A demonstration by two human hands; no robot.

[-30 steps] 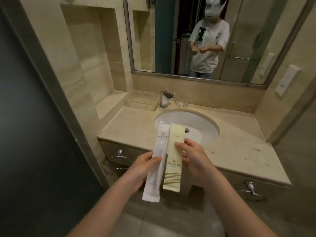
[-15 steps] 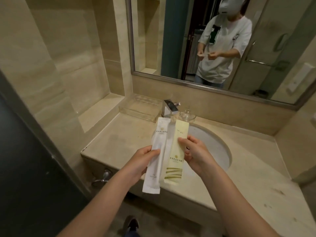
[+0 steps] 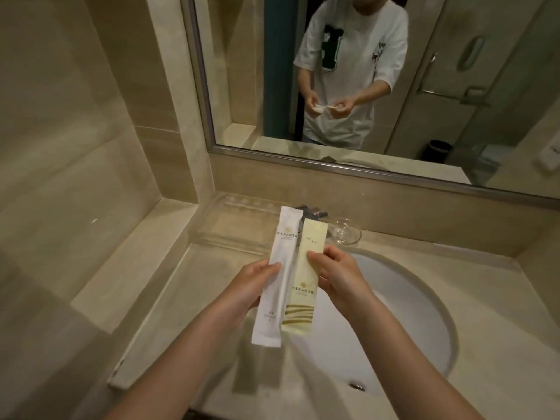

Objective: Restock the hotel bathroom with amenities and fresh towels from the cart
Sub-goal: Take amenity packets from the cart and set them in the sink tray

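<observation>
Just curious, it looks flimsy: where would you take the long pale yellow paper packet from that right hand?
On the long pale yellow paper packet, likely pinch the free top end from the far side: the right hand holds its middle, and the white paper packet flanks its left edge.

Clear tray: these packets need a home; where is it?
Head view: the clear tray sits back left on the counter, under the mirror, left of the faucet.
</observation>
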